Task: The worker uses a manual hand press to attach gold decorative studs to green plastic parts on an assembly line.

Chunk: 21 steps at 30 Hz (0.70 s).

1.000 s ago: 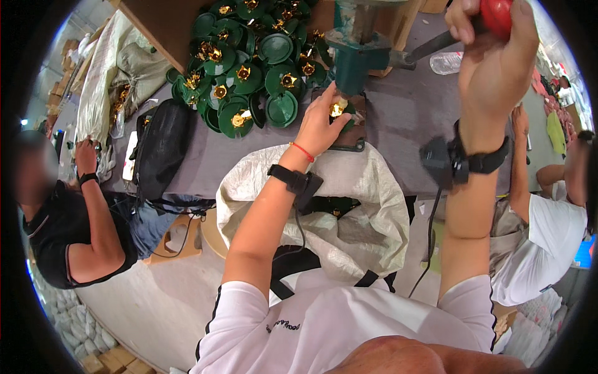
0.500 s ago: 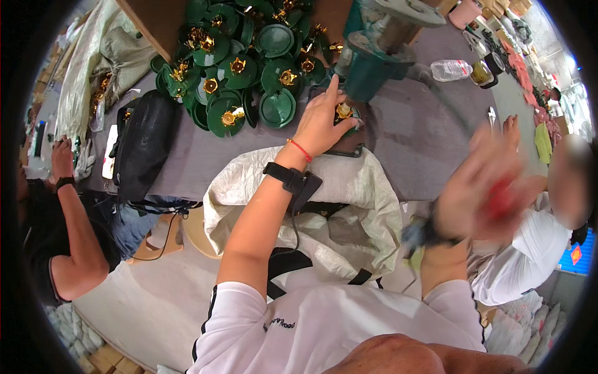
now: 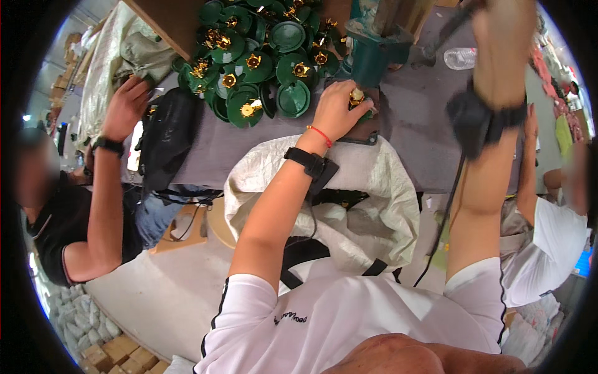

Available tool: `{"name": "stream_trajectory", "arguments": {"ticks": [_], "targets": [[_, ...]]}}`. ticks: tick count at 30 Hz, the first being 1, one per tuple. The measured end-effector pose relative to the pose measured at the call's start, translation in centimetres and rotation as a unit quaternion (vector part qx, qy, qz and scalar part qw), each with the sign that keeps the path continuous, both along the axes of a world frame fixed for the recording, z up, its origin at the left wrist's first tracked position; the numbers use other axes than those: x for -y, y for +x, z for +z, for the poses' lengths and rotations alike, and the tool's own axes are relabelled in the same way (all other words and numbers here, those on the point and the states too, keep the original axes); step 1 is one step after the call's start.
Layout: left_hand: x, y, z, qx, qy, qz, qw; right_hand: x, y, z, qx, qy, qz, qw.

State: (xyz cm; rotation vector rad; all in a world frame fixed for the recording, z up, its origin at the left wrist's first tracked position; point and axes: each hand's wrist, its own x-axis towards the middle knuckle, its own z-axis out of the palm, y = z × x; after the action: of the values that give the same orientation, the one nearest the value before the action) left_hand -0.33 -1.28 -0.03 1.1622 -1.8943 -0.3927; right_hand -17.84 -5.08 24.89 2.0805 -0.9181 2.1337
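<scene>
My left hand (image 3: 338, 113) lies at the foot of a green hand press (image 3: 367, 59), its thumb and forefinger curled round a small gold flower-shaped piece (image 3: 356, 97). A bit of green shows beneath the thumb; the rest of what lies there is hidden. The piece sits over the press's dark base plate (image 3: 361, 134). High at the upper right, my blurred right hand (image 3: 506, 47) meets the end of the press's dark lever (image 3: 450, 31), apparently closed on it, with its fingers partly cut off by the frame. Left of the press lies a heap of green discs (image 3: 294, 98), several bearing gold pieces.
An open white woven sack (image 3: 258, 181) hangs at the table's near edge, below my left forearm. A black bag (image 3: 171, 140) and a co-worker's hand (image 3: 128, 106) are to the left. A clear plastic bottle (image 3: 460, 58) lies behind my right arm. Another person (image 3: 545, 249) sits at the right.
My right hand has swung up and away from me, and the lever has risen with it. My left hand stays by the gold piece. The left co-worker's hand has moved toward the black bag.
</scene>
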Motion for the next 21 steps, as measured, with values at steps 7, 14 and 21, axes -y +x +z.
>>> {"name": "stream_trajectory", "arguments": {"ticks": [7, 14, 21], "targets": [[-10.1, 1.6, 1.3, 0.119, 0.033, -0.109, 0.986, 6.9, -0.2, 0.8, 0.208, 0.178, 0.294, 0.916], [-5.0, 7.1, -0.2, 0.221, -0.058, 0.153, 0.961, 7.9, -0.1, 0.5, 0.215, 0.176, 0.298, 0.913], [-6.5, 3.2, 2.7, -0.227, 0.203, 0.018, 0.952, 7.4, 0.7, 1.0, 0.223, 0.186, 0.282, 0.915]]}}
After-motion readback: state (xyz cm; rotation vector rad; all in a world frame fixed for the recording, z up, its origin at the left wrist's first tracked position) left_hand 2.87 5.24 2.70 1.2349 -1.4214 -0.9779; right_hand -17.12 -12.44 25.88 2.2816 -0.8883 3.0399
